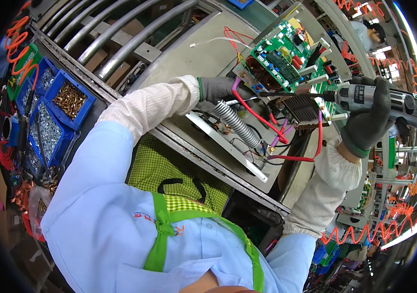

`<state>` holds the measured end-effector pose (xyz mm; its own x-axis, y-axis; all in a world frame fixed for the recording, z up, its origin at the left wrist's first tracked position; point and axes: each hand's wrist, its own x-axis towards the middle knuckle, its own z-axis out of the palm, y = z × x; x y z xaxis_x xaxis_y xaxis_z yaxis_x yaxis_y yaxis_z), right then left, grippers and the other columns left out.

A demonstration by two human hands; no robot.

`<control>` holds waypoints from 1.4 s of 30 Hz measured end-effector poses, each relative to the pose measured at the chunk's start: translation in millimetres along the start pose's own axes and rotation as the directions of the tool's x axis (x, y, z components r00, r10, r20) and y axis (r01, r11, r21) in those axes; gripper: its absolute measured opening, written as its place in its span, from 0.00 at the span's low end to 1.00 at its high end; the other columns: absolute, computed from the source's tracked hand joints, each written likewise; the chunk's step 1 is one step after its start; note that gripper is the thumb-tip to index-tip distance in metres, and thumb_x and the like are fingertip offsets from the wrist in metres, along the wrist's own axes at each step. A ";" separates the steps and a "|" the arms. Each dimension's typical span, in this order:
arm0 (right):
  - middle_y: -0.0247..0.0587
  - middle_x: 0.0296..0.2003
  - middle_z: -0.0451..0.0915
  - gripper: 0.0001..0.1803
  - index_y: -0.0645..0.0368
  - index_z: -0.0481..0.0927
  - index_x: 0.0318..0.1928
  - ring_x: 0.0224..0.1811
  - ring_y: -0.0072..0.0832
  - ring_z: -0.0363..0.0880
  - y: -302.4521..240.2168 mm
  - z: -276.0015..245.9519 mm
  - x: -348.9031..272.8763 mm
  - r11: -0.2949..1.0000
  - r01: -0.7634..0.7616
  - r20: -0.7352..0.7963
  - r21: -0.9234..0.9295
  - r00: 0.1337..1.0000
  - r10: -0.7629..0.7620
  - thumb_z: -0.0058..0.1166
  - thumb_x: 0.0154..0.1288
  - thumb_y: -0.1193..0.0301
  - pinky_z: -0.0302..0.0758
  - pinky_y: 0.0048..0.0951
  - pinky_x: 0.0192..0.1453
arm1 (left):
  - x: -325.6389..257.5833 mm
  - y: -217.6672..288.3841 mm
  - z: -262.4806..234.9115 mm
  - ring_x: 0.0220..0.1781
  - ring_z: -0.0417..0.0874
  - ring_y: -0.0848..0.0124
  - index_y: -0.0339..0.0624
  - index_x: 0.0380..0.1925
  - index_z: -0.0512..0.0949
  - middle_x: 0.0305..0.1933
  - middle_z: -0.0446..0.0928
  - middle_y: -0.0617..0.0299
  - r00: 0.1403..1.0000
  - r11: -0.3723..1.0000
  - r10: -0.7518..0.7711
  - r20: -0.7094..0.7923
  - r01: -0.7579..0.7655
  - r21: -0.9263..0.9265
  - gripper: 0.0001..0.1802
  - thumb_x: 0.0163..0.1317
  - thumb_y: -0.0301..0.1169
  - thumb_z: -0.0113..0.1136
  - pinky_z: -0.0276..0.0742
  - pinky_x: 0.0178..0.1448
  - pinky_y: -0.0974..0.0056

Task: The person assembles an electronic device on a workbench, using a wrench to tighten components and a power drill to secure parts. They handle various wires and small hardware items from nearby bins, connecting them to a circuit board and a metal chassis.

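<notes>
- On the metal housing [193, 58] at the far centre, a green circuit board [279, 53] is mounted among red wires [262, 117] and a coiled resistor [235, 124], everything open to reach from above.
- Right hand [369, 119], grey-gloved, fingers wrapped round the grip of a grey power screwdriver [389, 100]; its bit lies level and points left at the board's near edge, apparently so as to meet a screw squarely.
- Left hand [223, 90], also gloved, reaches far over the housing and rests beside the board, seemingly steadying it; whether its fingers are closed I cannot tell.
- Blue bins of screws [54, 110] sit at the left.
</notes>
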<state>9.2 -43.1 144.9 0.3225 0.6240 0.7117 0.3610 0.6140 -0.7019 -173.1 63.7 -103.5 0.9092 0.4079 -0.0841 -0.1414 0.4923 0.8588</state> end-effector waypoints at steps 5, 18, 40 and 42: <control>0.48 0.30 0.81 0.16 0.65 0.77 0.41 0.30 0.37 0.83 -1.1 -0.9 1.5 1.000 0.010 0.005 0.013 1.000 -0.010 0.60 0.58 0.66 0.81 0.35 0.36 | 4.0 1.3 -0.8 0.38 0.80 0.77 0.39 0.45 0.79 0.38 0.82 0.62 0.999 0.998 0.048 -0.007 -0.048 0.042 0.16 0.61 0.37 0.62 0.77 0.44 0.69; 0.48 0.31 0.81 0.17 0.67 0.78 0.42 0.31 0.34 0.82 -1.5 -1.2 -0.5 0.999 -0.015 0.008 -0.051 1.000 0.015 0.59 0.59 0.66 0.81 0.33 0.35 | 10.9 -12.5 -8.9 0.32 0.79 0.82 0.40 0.41 0.81 0.35 0.81 0.67 0.999 0.999 0.028 0.039 -0.030 0.039 0.14 0.62 0.37 0.62 0.76 0.34 0.75; 0.47 0.33 0.81 0.20 0.66 0.78 0.46 0.33 0.31 0.82 3.4 -6.1 -4.4 1.000 -0.006 0.021 -0.019 1.000 0.006 0.55 0.61 0.62 0.80 0.31 0.35 | 15.4 -24.8 -21.9 0.39 0.77 0.74 0.43 0.50 0.78 0.41 0.77 0.67 0.966 0.950 0.191 0.174 -0.226 0.215 0.17 0.59 0.23 0.59 0.71 0.42 0.69; 0.47 0.32 0.81 0.20 0.66 0.77 0.46 0.32 0.30 0.82 2.8 -4.3 -5.8 1.000 -0.021 -0.028 -0.022 0.999 0.021 0.55 0.61 0.62 0.80 0.30 0.34 | 10.5 -13.5 -12.6 0.41 0.77 0.75 0.42 0.51 0.77 0.44 0.79 0.66 0.994 0.993 0.072 0.085 -0.080 0.086 0.16 0.63 0.27 0.57 0.72 0.45 0.70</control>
<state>12.0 -47.0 138.9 0.3542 0.6229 0.6975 0.3730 0.5899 -0.7162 -166.6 71.1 -122.4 0.9267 0.3752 0.0216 -0.1791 0.3903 0.9031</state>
